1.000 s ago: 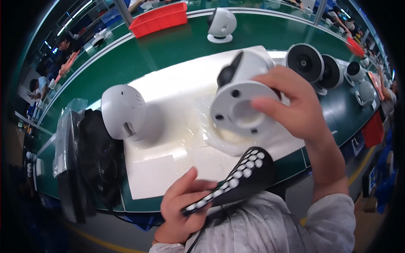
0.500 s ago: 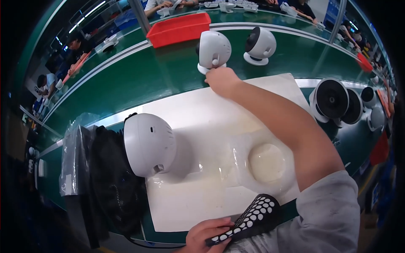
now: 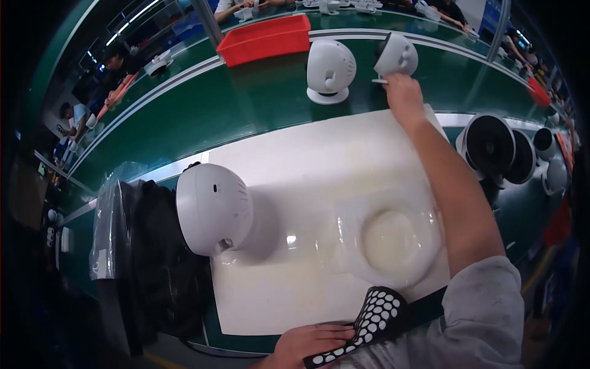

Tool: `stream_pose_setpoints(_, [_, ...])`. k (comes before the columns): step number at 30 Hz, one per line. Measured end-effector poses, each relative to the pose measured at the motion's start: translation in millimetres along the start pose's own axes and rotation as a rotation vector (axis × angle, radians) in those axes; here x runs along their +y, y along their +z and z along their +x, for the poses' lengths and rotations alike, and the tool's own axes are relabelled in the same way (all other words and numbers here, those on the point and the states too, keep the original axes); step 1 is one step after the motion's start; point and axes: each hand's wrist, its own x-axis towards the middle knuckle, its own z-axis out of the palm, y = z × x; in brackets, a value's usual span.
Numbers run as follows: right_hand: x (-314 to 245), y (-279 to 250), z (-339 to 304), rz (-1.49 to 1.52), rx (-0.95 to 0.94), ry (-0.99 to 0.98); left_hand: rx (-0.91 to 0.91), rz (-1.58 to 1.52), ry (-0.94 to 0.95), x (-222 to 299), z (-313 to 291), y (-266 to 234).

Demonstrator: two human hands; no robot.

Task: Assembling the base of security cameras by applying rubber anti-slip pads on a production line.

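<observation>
My right hand [image 3: 404,95] reaches to the far side of the bench, its fingers closed around the base of a white ball-shaped fan [image 3: 402,56]. That fan tilts slightly, and my fingers hide part of its stand. Just left of it, a second white ball-shaped fan [image 3: 332,69] stands upright on its round foot. At the lower edge, my left hand [image 3: 313,345] grips a black cloth piece with white dots [image 3: 378,313]; the thumb is hidden. A larger white fan housing [image 3: 215,209] rests on the left part of the white mat [image 3: 276,295].
A clear plastic ring-shaped holder [image 3: 424,255] lies on the mat's right. Black bags and plastic wrap [image 3: 114,227] stand at left. Black-faced fans [image 3: 488,146] cluster at right. A red tray [image 3: 264,42] sits beyond the green belt [image 3: 246,111]; people work past it.
My right hand has left the first fan's foot and moved right to the second fan, which now tilts. The left hand stays at the dotted cloth. The view has shifted slightly.
</observation>
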Motion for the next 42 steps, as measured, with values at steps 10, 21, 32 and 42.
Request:
stream_pose_setpoints(10, [-53.3, -229.0, -88.0, 1.419, -0.229, 0.307, -0.156, 0.213, 0.08, 6.3, 6.5, -17.7])
stream_pose_setpoints(21, [-26.5, -250.4, -168.3, 1.182, -0.158, 0.208, -0.003, 0.013, 0.251, 11.4, 18.3, 19.8])
stream_pose_setpoints(32, [-37.3, -270.9, -228.8, 1.448, -0.49, 0.048, -0.005, -0.003, 0.131, 8.5, 27.8, 33.1])
stream_pose_setpoints(42, [-41.4, -259.4, -239.4, 1.824, -0.574, 0.478, 0.257, 0.029, 0.065, -0.8, 20.2, 39.8])
